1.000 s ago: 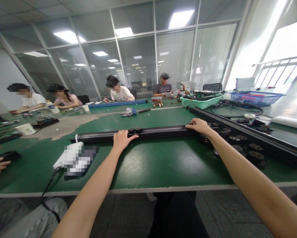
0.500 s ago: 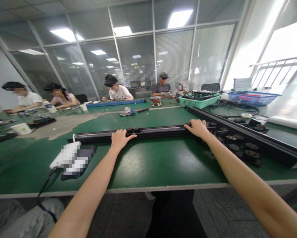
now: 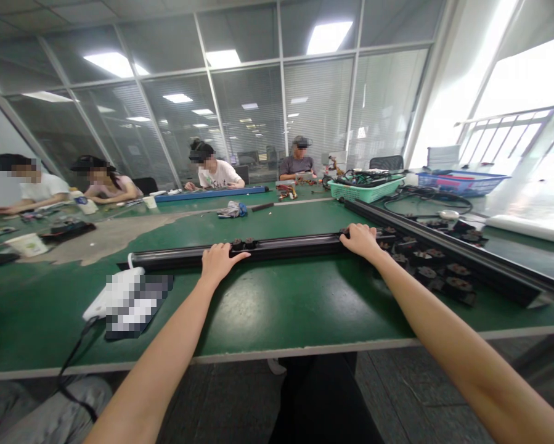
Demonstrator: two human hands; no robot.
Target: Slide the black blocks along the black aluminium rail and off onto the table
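Observation:
A long black metal rail (image 3: 286, 248) lies across the green table in front of me. My left hand (image 3: 219, 261) is closed over its left half, with the fingers over the top and the thumb stretched along the near side. Just right of that hand, small dark round parts (image 3: 243, 244) sit on the rail. Toward the right end, my right hand (image 3: 362, 240) also grips the rail from above; its fingertips are partly hidden. A white device (image 3: 119, 290) with a cable lies near the left end, beside a dark, blurred-out flat item (image 3: 140, 308).
Several dark motor-like parts (image 3: 427, 271) lie on the right, beside another long black rail (image 3: 443, 246). Behind stand a green basket (image 3: 366, 192) and a blue basket (image 3: 461, 185). Several people sit across the green table (image 3: 277, 314). A crumpled cloth (image 3: 233, 209) lies farther back.
The whole view has shifted slightly, so the scene sits a little farther left. Both hands keep their places on the rail.

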